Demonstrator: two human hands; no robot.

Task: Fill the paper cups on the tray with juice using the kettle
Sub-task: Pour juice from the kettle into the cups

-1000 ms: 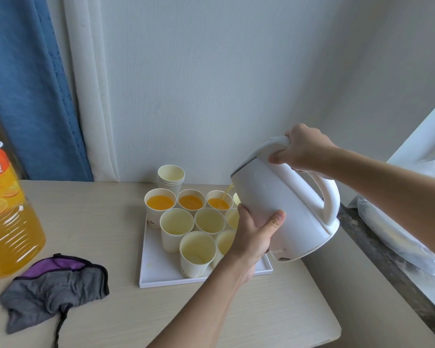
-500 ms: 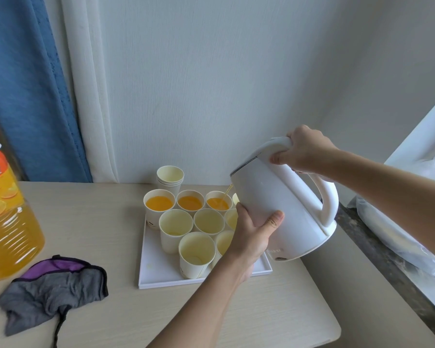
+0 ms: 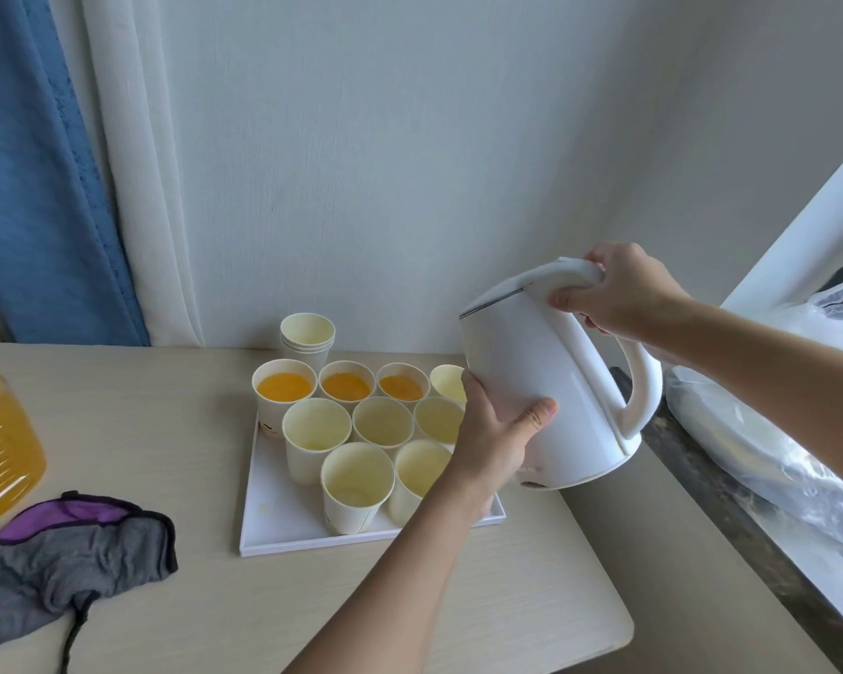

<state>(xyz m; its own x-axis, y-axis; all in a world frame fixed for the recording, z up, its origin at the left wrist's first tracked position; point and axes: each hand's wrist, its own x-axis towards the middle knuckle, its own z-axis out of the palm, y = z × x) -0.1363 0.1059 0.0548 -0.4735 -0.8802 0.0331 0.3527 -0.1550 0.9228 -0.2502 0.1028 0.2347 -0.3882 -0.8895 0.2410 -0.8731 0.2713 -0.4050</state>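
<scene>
three filled paper cups (image 3: 285, 386) done | our right hand (image 3: 619, 294) wraps the white kettle (image 3: 531, 372) handle, left hand (image 3: 492, 435) cups its belly | next we tilt over the empty paper cup (image 3: 446, 381) beside left hand

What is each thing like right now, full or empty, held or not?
White kettle: tilted, lid shut, held in the air.
Right hand: grips the handle.
Left hand: cups the kettle's body.
Three back cups: hold juice.
Other cups on the white tray: empty.
Stacked cups: nested, empty.
</scene>
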